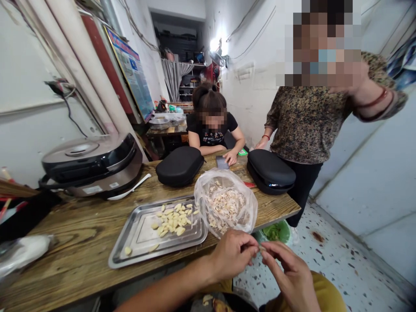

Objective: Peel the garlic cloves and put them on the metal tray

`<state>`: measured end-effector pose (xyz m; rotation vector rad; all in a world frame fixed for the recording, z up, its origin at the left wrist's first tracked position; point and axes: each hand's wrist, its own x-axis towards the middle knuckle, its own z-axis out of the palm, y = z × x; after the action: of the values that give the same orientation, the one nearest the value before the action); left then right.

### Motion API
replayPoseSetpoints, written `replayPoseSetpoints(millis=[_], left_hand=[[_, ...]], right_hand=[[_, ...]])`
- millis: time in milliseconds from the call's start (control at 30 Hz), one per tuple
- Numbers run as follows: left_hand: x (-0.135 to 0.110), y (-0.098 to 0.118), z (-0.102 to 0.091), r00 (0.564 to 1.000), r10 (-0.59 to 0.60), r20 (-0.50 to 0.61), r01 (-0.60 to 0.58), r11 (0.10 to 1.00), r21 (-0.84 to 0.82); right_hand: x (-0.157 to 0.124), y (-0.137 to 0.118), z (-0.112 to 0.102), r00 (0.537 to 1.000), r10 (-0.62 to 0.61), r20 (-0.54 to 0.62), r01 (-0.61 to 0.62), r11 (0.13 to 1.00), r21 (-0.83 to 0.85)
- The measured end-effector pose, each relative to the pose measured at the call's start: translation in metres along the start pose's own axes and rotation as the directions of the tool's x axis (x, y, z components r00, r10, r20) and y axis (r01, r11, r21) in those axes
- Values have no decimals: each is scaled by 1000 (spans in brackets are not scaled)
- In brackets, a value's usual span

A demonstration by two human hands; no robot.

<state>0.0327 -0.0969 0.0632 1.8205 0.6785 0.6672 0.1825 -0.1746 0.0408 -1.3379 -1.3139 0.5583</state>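
My left hand (231,254) and my right hand (289,268) meet just off the table's front edge, fingertips almost touching. Between the pinched fingers of both is a small pale garlic clove (261,248), mostly hidden. To the left lies a shallow metal tray (125,232) with several peeled garlic cloves (175,219), most in a cluster and a few apart near its front. Just beyond my hands, an open clear plastic bag (248,203) holds a heap of garlic pieces and papery skins (225,206).
Two black zip cases (179,165) (271,171) stand along the far side of the wooden table (74,260). At back left sits a large cooker (94,164) beside a white spoon (131,188). One person (212,130) sits opposite; another (302,125) stands right. A green basin (276,232) is below.
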Motion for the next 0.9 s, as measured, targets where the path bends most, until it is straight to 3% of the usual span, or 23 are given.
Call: replayPoseSetpoints(millis=[67,200,400,600,733,833,900], left_hand=[[-1,0,0,1000,23,-1,-23,1000,12],[-2,0,-2,998,46,44,-45,999,-27],[-1,1,-7,989,146,30,-147,989,36],[-1,6,-9,970,242,-28,-237,964,118],[-2,6,-9,972,233,-29,-229,969,98],[-2,6,-9,976,217,-24,-215,974,77],[-2,6,-8,977,213,-31,-211,976,62]], right_hand=[[-1,1,0,999,26,22,-27,1000,13],[-4,7,0,979,195,59,-202,967,154],[-2,4,12,927,365,80,-357,802,479],[4,-8,20,890,433,145,-421,652,631],[5,-7,20,863,470,187,-460,575,677],[5,-4,21,852,479,213,-480,550,684],[4,-1,23,867,461,191,-463,601,651]])
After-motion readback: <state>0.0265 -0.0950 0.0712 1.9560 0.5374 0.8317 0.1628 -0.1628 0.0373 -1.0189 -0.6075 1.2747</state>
